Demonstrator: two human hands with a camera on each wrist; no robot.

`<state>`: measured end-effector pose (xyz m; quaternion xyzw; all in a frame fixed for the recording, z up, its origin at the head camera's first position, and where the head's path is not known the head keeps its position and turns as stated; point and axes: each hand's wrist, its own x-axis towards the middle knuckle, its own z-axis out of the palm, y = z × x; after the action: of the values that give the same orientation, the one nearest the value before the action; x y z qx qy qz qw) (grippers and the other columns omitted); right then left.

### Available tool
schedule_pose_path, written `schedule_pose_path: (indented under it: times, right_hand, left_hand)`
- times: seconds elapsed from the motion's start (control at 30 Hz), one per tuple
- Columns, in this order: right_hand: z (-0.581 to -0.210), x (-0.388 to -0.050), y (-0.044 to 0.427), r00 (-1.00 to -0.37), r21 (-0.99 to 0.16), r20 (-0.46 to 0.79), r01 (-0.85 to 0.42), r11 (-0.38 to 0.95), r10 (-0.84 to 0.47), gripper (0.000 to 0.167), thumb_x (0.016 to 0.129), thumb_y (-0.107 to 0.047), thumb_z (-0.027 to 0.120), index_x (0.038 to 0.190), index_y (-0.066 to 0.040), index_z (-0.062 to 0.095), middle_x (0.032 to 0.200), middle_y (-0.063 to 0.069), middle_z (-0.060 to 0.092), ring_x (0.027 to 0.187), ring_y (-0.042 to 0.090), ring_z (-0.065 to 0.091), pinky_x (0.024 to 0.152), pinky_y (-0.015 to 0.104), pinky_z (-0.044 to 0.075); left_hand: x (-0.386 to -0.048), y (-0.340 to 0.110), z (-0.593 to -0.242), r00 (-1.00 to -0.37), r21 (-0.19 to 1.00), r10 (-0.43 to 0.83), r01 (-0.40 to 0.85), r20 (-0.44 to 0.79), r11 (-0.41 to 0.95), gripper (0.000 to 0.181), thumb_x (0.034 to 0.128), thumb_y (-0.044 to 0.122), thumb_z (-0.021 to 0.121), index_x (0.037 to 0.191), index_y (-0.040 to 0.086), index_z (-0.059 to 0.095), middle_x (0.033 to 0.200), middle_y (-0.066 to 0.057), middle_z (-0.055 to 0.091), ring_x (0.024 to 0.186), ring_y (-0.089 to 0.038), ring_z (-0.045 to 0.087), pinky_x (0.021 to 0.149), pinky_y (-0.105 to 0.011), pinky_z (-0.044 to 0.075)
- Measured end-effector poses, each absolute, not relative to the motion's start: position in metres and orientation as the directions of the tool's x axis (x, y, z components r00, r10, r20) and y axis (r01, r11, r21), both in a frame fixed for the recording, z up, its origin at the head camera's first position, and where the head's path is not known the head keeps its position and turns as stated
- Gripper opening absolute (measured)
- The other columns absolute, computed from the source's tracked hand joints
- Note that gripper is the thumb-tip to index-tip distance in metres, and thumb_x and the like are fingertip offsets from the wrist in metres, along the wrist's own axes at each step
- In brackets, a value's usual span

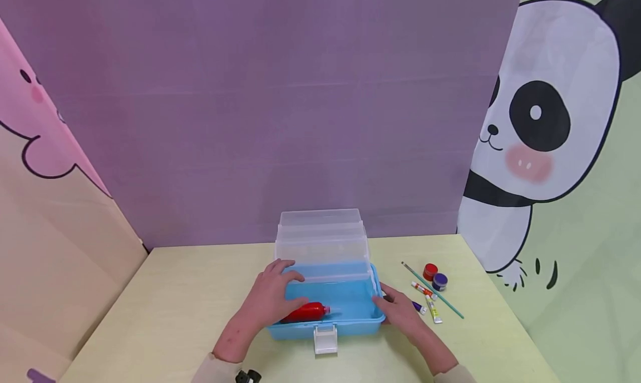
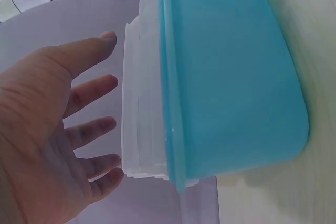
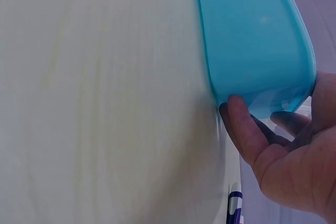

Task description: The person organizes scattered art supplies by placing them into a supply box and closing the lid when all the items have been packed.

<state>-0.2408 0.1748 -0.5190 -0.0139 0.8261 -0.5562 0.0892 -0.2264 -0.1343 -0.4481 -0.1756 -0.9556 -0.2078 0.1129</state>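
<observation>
A blue plastic storage box (image 1: 295,332) stands on the table with its clear lid raised (image 1: 323,241) and a white latch (image 1: 326,341) hanging at the front. Inside, at the left, lies a red bottle (image 1: 306,313) with a small pinkish tip, partly hidden by my left hand (image 1: 267,296). That hand is above the box's left side; in the left wrist view its fingers are spread and hold nothing. My right hand (image 1: 400,313) grips the box's right end. Its thumb is at the rim and its fingers bend against the outer wall (image 3: 252,40) in the right wrist view.
Right of the box lie a long green paintbrush (image 1: 445,299), a red jar (image 1: 430,271), a purple jar (image 1: 439,281) and several paint tubes, one yellow (image 1: 433,310) and one orange-red (image 1: 423,289). A purple backdrop (image 1: 300,121) rises behind the table.
</observation>
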Motion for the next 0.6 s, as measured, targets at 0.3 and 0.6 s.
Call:
schedule_pose_path:
  times: [0.3,0.6]
  right_hand:
    - [-0.517,-0.239,0.173,-0.984,-0.927,-0.127,0.074,0.367,-0.122,0.059,0.097,-0.028,0.061,0.146,-0.002,0.041,0.116,0.017,0.061,0.095,0.027,0.062,0.071,0.038,0.059]
    - [-0.517,-0.237,0.173,-0.986,-0.929,-0.122,0.075,0.361,-0.111,0.057,0.097,-0.026,0.060,0.145,-0.001,0.042,0.121,0.020,0.059,0.096,0.028,0.062,0.071,0.039,0.059]
  left_hand:
    - [-0.217,-0.145,-0.449,-0.927,0.393,0.227,0.337,0.299,0.855,0.050,0.0746,0.032,0.084,0.119,0.017,0.066,0.137,-0.009,0.050,0.129,-0.032,0.040,0.098,-0.057,0.041]
    - [-0.210,-0.151,-0.462,-0.939,0.465,0.116,0.265,0.324,0.845,0.072,0.0744,0.029,0.084,0.136,0.010,0.052,0.142,-0.015,0.044,0.128,-0.035,0.041,0.097,-0.059,0.042]
